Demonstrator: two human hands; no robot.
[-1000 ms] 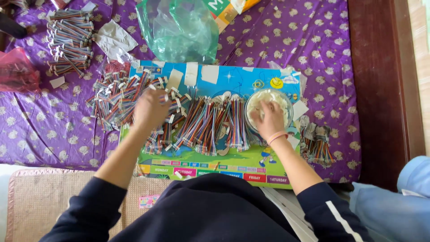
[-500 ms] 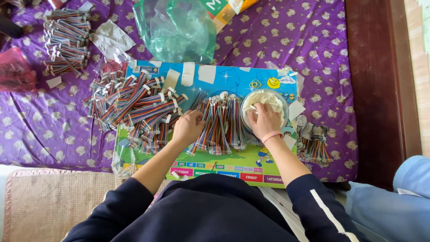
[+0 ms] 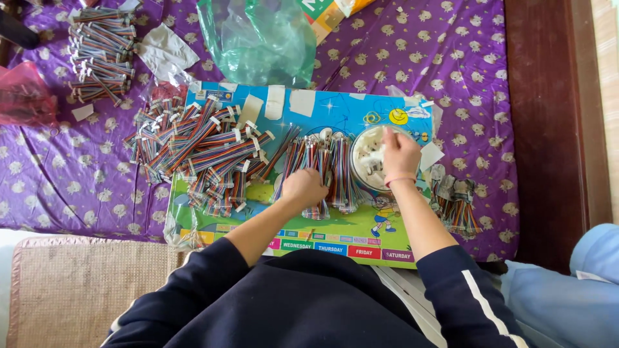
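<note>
Purple patterned cloth (image 3: 58,187) under a bright cartoon-printed board (image 3: 335,109). Left hand (image 3: 303,188) curled closed on a bundle of rainbow ribbon cables (image 3: 322,161) lying mid-board — right hand (image 3: 400,153) over a round white bowl (image 3: 362,145), fingers pinched on a small white piece. Loose heap of cables (image 3: 193,154) to the left; green plastic bag (image 3: 258,35) above.

A single head-worn camera looks almost straight down from above the person's shoulders, fairly near, facing the far edge of the colourful board (image 3: 335,109) on the purple patterned cloth (image 3: 64,180), with dark sleeves at the near edge and a wooden strip (image 3: 548,129) along the right.
</note>
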